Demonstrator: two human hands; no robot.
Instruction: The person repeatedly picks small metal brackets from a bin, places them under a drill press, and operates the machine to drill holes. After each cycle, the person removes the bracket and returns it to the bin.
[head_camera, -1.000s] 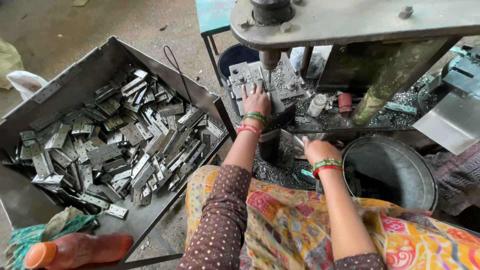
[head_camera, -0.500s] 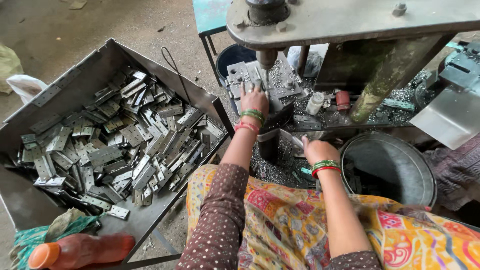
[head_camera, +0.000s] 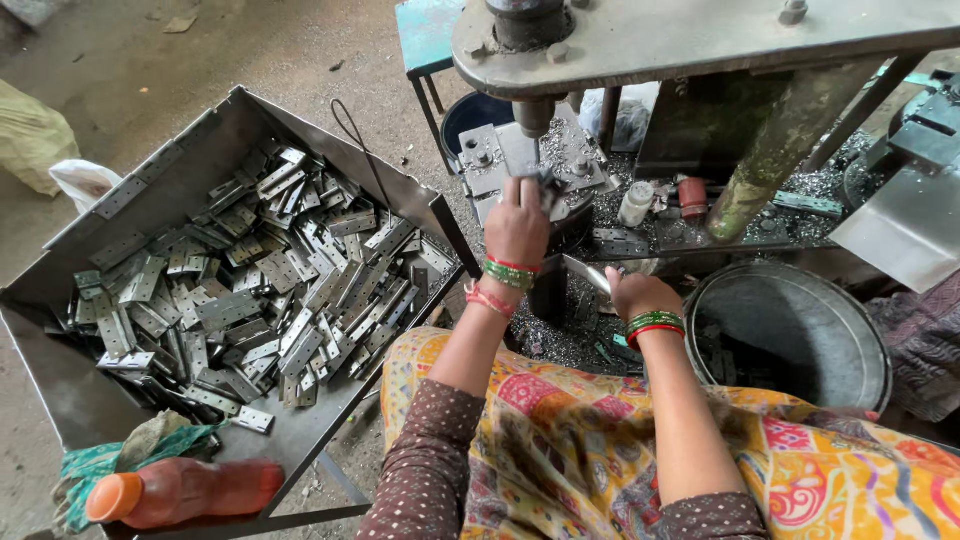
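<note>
Press ram (head_camera: 533, 115) just above left hand (head_camera: 517, 222)

My left hand (head_camera: 517, 228) rests on dull grey metal; the hinge plates (head_camera: 270, 280) in the matt steel tray (head_camera: 130, 190) shine faintly, the bottle (head_camera: 185, 490) is smooth plastic.

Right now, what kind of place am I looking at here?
Most likely a small metal-stamping workshop. A press machine stands over a die where the left hand sets a piece, a metal tray holds heaps of flat hinge plates, and metal shavings litter the bench.
</note>
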